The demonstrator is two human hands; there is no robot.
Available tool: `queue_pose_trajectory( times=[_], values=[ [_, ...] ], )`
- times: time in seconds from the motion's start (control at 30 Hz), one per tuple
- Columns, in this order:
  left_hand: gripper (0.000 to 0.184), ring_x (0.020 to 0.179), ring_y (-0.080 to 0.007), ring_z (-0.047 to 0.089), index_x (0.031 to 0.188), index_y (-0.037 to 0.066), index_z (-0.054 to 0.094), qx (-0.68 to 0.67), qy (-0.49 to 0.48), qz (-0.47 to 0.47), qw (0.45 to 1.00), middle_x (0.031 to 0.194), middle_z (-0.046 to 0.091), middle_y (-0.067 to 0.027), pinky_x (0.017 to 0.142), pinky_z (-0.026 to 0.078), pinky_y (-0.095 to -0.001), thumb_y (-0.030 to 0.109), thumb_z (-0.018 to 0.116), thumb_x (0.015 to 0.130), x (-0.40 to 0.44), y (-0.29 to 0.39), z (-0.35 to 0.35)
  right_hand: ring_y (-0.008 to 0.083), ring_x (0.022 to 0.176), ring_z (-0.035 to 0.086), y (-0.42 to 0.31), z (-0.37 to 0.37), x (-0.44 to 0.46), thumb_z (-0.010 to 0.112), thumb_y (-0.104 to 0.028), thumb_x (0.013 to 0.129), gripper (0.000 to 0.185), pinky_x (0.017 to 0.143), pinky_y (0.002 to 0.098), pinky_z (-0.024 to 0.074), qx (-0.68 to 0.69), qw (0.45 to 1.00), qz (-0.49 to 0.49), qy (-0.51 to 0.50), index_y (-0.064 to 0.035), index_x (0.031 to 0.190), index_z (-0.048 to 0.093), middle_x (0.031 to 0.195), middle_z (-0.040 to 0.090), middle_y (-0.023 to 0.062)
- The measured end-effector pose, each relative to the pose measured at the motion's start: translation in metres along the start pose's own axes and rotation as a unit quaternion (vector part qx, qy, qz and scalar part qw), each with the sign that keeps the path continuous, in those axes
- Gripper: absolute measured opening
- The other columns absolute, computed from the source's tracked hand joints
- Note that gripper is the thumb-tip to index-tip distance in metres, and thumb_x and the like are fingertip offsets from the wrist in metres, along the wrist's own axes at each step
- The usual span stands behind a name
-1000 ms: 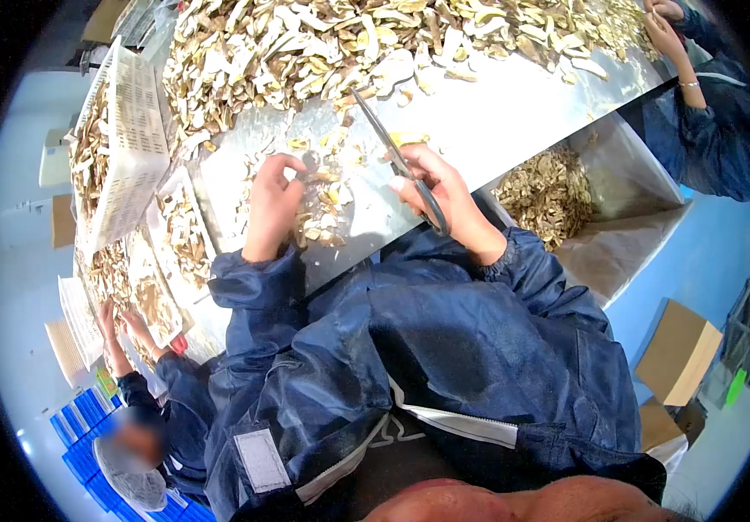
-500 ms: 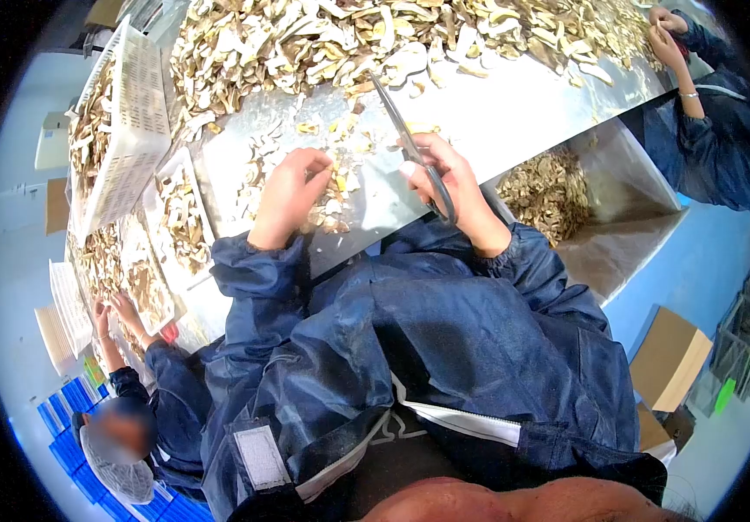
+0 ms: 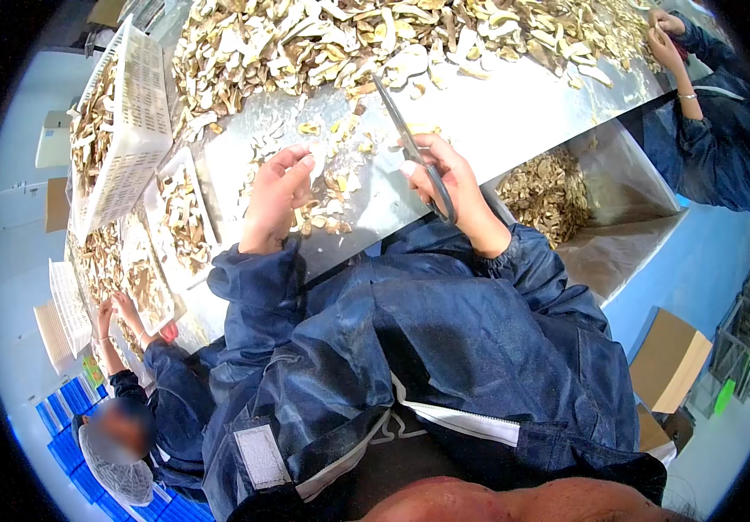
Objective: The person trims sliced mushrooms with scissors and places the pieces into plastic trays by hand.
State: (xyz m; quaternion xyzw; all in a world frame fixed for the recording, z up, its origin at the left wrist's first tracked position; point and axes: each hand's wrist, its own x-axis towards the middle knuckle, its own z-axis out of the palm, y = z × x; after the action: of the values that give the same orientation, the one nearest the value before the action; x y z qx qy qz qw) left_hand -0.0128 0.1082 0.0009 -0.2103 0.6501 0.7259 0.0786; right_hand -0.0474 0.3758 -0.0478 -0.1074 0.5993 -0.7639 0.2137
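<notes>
From the head view: grips black scissors [image 3: 406, 137] in the right hand [image 3: 463, 190], with fingers closed round the handles and blades pointing away over the table [image 3: 501, 113], toward the edge of the big pile of slices [image 3: 305, 52]. Holds the left hand [image 3: 276, 196] above the table, half closed, with thumb and fingertips close together; cannot tell whether anything is pinched there. Shows loose scraps [image 3: 330, 209] between the hands, a filled white crate [image 3: 137, 126] and tray [image 3: 206, 209] to the left.

pile [image 3: 323, 48] on table [image 3: 501, 104] | basket [image 3: 138, 130] left of pile | box [image 3: 631, 248] right, beside table
</notes>
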Motion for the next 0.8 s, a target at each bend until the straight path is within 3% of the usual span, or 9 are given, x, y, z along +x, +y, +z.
queue_pose_trajectory(
  times=[0.03, 0.13, 0.23, 0.5, 0.7, 0.8],
  values=[
    [0.026, 0.051, -0.0024, 0.035, 0.120, 0.000, 0.060, -0.014, 0.003, 0.008, 1.000, 0.070, 0.048, 0.0060, 0.046, 0.026, -0.0204, 0.010, 0.064, 0.096, -0.003, 0.002, 0.004, 0.0061, 0.061, 0.048, -0.004, 0.001, 0.001, 0.070, -0.024, 0.095, 0.040, 0.056, 0.0212, 0.0386, 0.005, 1.000, 0.008, -0.005, -0.0061, 0.128, 0.057, 0.076, 0.055, -0.0028],
    [0.015, 0.050, -0.0032, 0.036, 0.109, 0.003, 0.060, -0.076, 0.018, 0.020, 0.997, 0.069, 0.047, 0.0056, 0.047, 0.027, -0.0205, 0.008, 0.064, 0.095, -0.008, 0.010, 0.010, 0.0108, 0.070, 0.053, -0.027, 0.009, -0.007, 0.077, -0.027, 0.089, 0.048, 0.064, 0.0252, 0.0451, -0.195, 0.976, -0.088, -0.036, -0.0058, 0.127, 0.058, 0.083, 0.058, 0.0001],
    [0.007, 0.050, -0.0035, 0.036, 0.099, 0.005, 0.060, -0.112, 0.006, 0.028, 0.993, 0.067, 0.047, 0.0050, 0.047, 0.027, -0.0209, 0.006, 0.064, 0.093, -0.013, 0.013, 0.013, 0.0135, 0.077, 0.054, -0.050, 0.009, -0.015, 0.082, -0.031, 0.084, 0.054, 0.071, 0.0279, 0.0476, -0.257, 0.964, -0.003, -0.067, -0.0062, 0.125, 0.058, 0.087, 0.058, 0.0026],
    [0.014, 0.049, -0.0039, 0.037, 0.085, 0.009, 0.055, -0.093, -0.008, 0.049, 0.994, 0.067, 0.049, 0.0049, 0.046, 0.028, -0.0216, 0.005, 0.066, 0.092, -0.021, 0.015, 0.028, 0.0122, 0.072, 0.051, -0.037, 0.020, -0.012, 0.081, -0.034, 0.085, 0.048, 0.065, 0.0285, 0.0431, -0.238, 0.965, 0.013, -0.108, -0.0060, 0.118, 0.061, 0.078, 0.056, 0.0038],
    [0.015, 0.048, -0.0041, 0.036, 0.085, 0.010, 0.053, -0.092, -0.004, 0.026, 0.995, 0.066, 0.049, 0.0049, 0.046, 0.029, -0.0224, 0.004, 0.066, 0.092, -0.019, 0.006, 0.020, 0.0131, 0.065, 0.052, -0.036, 0.022, -0.012, 0.077, -0.030, 0.089, 0.041, 0.061, 0.0306, 0.0441, -0.242, 0.962, -0.013, -0.124, -0.0042, 0.116, 0.062, 0.072, 0.060, 0.0072],
    [0.014, 0.050, -0.0033, 0.036, 0.086, 0.014, 0.055, -0.101, -0.026, 0.006, 0.995, 0.073, 0.050, 0.0067, 0.045, 0.030, -0.0202, 0.005, 0.064, 0.093, -0.017, 0.000, 0.014, 0.0122, 0.064, 0.053, -0.033, 0.020, -0.012, 0.078, -0.030, 0.089, 0.041, 0.060, 0.0299, 0.0444, -0.246, 0.961, -0.001, -0.125, -0.0038, 0.116, 0.062, 0.071, 0.060, 0.0072]
  ],
)
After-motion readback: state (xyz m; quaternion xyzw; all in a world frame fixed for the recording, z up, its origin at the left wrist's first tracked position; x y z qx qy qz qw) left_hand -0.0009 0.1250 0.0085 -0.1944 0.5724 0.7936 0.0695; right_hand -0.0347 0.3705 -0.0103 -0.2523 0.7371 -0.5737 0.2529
